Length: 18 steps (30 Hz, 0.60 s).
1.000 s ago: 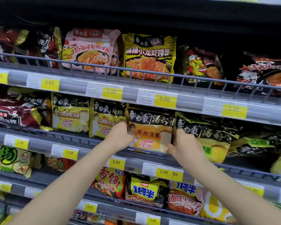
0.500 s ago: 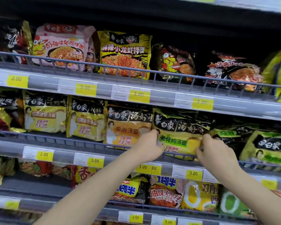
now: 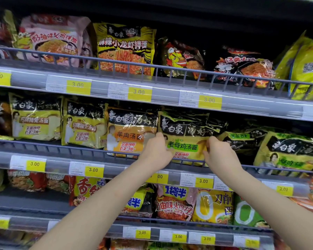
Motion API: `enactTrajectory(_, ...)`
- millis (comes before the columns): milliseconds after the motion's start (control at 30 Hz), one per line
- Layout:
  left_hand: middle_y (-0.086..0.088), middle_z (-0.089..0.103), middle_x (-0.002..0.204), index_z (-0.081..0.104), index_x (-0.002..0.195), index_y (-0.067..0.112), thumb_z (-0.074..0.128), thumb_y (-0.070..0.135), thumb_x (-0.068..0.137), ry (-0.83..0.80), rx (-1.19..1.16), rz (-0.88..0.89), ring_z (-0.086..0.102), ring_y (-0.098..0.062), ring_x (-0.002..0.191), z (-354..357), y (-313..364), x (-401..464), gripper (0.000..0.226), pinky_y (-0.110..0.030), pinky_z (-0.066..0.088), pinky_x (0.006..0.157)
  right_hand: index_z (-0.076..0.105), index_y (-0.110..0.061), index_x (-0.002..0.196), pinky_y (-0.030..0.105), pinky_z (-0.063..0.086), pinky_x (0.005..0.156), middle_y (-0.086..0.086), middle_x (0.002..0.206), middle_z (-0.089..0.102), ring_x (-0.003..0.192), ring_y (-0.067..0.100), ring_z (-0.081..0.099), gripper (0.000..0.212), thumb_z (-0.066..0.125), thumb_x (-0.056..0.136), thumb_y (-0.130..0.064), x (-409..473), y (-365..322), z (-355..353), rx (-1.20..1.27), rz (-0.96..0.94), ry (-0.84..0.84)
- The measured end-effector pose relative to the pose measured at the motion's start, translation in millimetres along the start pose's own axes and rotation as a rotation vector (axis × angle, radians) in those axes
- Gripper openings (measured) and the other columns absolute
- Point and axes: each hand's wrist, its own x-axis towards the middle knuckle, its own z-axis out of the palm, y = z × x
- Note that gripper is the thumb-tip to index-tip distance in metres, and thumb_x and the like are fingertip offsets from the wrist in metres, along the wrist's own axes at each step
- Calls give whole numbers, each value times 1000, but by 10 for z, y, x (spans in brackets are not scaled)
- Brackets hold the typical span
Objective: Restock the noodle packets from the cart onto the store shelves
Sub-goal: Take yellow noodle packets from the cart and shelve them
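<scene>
Middle shelf point(image 3: 61, 160): noodle packets upright in a row behind the front rail. Green-label packet point(image 3: 185, 139) stands at the front edge, just right of the orange packet point(image 3: 130, 134). Left hand point(image 3: 156, 154) grips its left edge, fingers curled; right hand point(image 3: 220, 156) pinches its right edge.

Noodle packet point(image 3: 185, 139): glossy crinkled plastic film, catching light in bright streaks.
Pink packet point(image 3: 56, 39): softer sheen, creased plastic.
Shelf rail point(image 3: 170, 69): grey wire, matt (looks like coated metal).
Price strip point(image 3: 101, 87): smooth clear plastic, shiny.
Price tags point(image 3: 139, 93): flat matt yellow and white paper.
</scene>
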Motion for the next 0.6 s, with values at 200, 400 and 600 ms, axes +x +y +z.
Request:
enactTrajectory(200,-11,59,96,45,106,4,59,18,87,36,25,17,60,-23,85,29,-19,-12,27,-36,52,71,51,-5,107,31,41,63,16,95,65,84,35,60,17,50,93,-15,67,-16,27,-9,-13,-5)
enactTrajectory(400,-9,57,94,49,105,3,56,16,87,33,89,-2,55,-21,78,2,-13,39,24,-28,43,60,50,-6,107,31,43,62,14,91,63,76,32,55,19,52,93,-18,54,-3,-3,23,-14,-32)
enactTrajectory(600,-12,63,96,56,108,2,50,16,90,48,124,30,60,-26,83,-148,-61,17,24,-36,51,71,49,-8,96,31,40,61,7,77,50,70,29,47,19,50,93,-27,-70,22,-110,-72,-18,-1)
